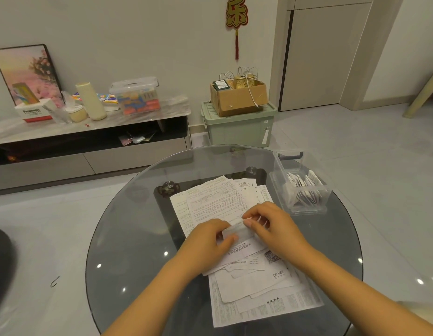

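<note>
Left hand [208, 241] and right hand [268, 224] both pinch folded paper strip [237, 230]; clear bin [305, 209] at 2 o'clock.

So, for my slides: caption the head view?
Left hand and right hand pinch a folded leaflet above loose sheets on a glass table.

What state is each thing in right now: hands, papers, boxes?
folded leaflet: narrow strip, pinched at both ends
left hand: pinches the leaflet
right hand: pinches the leaflet
loose sheets: unfolded, overlapping on glass table
clear bin: lidless, folded papers standing inside
green crate: lid shut
cardboard box: open, on the crate
</note>
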A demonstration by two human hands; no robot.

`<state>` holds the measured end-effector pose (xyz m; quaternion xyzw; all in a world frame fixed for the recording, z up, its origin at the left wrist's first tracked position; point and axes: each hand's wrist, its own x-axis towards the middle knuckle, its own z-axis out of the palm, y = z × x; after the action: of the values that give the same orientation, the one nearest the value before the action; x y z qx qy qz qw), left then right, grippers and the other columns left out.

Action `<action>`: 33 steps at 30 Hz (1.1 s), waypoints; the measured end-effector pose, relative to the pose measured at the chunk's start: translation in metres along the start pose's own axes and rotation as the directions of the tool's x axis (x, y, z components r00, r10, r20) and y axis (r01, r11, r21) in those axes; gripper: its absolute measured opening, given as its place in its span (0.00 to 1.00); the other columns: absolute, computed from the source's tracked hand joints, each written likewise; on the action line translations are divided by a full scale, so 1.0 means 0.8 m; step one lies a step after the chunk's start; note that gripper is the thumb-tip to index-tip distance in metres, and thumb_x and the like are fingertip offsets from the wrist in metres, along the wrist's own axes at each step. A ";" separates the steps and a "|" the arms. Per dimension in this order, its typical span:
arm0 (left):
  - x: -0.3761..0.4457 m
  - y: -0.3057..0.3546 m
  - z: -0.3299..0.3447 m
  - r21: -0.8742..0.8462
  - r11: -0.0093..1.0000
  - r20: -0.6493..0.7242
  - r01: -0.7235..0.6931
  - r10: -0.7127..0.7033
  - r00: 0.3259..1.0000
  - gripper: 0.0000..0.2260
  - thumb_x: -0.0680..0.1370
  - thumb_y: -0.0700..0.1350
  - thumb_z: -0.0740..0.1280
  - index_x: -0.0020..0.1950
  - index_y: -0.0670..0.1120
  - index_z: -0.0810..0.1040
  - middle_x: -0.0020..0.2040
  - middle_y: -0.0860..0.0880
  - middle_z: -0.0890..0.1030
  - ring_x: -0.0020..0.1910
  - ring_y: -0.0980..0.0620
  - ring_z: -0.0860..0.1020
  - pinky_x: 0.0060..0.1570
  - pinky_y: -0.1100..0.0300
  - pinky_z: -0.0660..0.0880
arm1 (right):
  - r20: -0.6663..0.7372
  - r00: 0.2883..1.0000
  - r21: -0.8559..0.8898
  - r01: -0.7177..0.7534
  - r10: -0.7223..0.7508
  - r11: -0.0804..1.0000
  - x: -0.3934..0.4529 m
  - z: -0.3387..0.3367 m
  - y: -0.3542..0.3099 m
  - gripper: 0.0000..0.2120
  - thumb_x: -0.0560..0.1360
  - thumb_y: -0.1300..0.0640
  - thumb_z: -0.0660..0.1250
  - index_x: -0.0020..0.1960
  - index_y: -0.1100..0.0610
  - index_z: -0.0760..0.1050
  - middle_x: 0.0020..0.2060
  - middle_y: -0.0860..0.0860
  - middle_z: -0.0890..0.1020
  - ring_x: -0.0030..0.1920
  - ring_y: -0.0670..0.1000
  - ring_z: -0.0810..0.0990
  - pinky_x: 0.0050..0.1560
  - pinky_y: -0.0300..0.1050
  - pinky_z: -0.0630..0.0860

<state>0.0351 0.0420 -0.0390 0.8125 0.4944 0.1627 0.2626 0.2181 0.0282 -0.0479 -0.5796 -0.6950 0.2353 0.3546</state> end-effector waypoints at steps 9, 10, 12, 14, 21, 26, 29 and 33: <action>0.009 -0.009 0.010 -0.085 0.992 -0.020 0.096 -0.098 0.995 0.19 0.74 0.49 0.71 0.63 0.52 0.71 0.55 0.56 0.71 0.51 0.59 0.72 0.53 0.69 0.70 | 0.090 0.994 -0.153 -0.054 0.069 0.987 0.003 0.023 0.006 0.26 0.69 0.47 0.73 0.64 0.45 0.69 0.49 0.43 0.71 0.51 0.43 0.67 0.56 0.38 0.67; 0.011 -0.010 0.011 -0.082 0.991 -0.016 0.105 -0.106 0.994 0.21 0.74 0.48 0.71 0.65 0.52 0.70 0.55 0.56 0.70 0.51 0.59 0.71 0.55 0.68 0.70 | 0.094 0.993 -0.180 -0.060 0.078 0.982 0.003 0.025 0.008 0.27 0.69 0.46 0.72 0.65 0.45 0.68 0.50 0.43 0.71 0.53 0.43 0.67 0.57 0.38 0.66; 0.013 -0.012 0.012 -0.066 0.991 -0.007 0.115 -0.116 0.993 0.24 0.73 0.47 0.72 0.66 0.51 0.69 0.56 0.55 0.67 0.53 0.59 0.69 0.59 0.67 0.68 | 0.096 0.990 -0.223 -0.078 0.101 0.972 0.002 0.028 0.012 0.29 0.69 0.45 0.71 0.67 0.44 0.66 0.50 0.43 0.69 0.55 0.45 0.66 0.57 0.38 0.63; 0.016 -0.014 0.013 -0.040 0.990 0.002 0.134 -0.134 0.991 0.25 0.73 0.48 0.73 0.67 0.50 0.69 0.56 0.55 0.67 0.58 0.57 0.67 0.62 0.64 0.66 | 0.085 0.989 -0.254 -0.096 0.121 0.962 0.002 0.028 0.014 0.28 0.71 0.45 0.70 0.68 0.44 0.65 0.50 0.43 0.68 0.56 0.46 0.65 0.56 0.37 0.61; 0.019 -0.008 0.010 -0.041 0.969 0.002 0.245 -0.245 0.970 0.17 0.70 0.49 0.75 0.54 0.53 0.70 0.49 0.54 0.71 0.48 0.56 0.69 0.47 0.65 0.68 | 0.082 0.980 -0.234 -0.160 0.183 0.959 0.007 0.020 0.019 0.21 0.75 0.54 0.66 0.66 0.45 0.68 0.47 0.45 0.69 0.53 0.45 0.64 0.55 0.37 0.63; 0.016 0.000 0.001 -0.185 0.928 0.027 0.323 -0.323 0.946 0.09 0.71 0.48 0.74 0.45 0.50 0.76 0.39 0.55 0.77 0.37 0.58 0.75 0.34 0.68 0.68 | 0.083 0.984 -0.254 -0.132 0.158 0.958 0.004 0.015 0.010 0.11 0.76 0.50 0.65 0.58 0.47 0.74 0.47 0.44 0.69 0.54 0.45 0.64 0.54 0.36 0.60; 0.014 0.008 -0.011 -0.379 0.853 0.060 0.359 -0.365 0.929 0.06 0.73 0.48 0.73 0.45 0.47 0.79 0.34 0.54 0.79 0.29 0.61 0.77 0.30 0.69 0.70 | 0.051 0.983 -0.141 -0.169 0.178 0.975 0.004 0.000 0.000 0.04 0.74 0.49 0.67 0.45 0.48 0.73 0.44 0.43 0.72 0.52 0.45 0.67 0.52 0.37 0.63; 0.015 0.024 -0.022 -0.563 0.757 0.059 0.331 -0.363 0.930 0.06 0.75 0.47 0.70 0.43 0.45 0.83 0.36 0.51 0.83 0.32 0.57 0.78 0.40 0.62 0.79 | 0.029 0.967 0.180 -0.253 0.252 0.950 0.005 -0.024 -0.011 0.05 0.74 0.54 0.69 0.44 0.54 0.74 0.40 0.53 0.80 0.41 0.47 0.76 0.39 0.35 0.72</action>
<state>0.0453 0.0503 -0.0137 0.5877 0.5727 0.2717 0.5028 0.2271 0.0285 -0.0280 -0.6282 -0.5915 0.3431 0.3712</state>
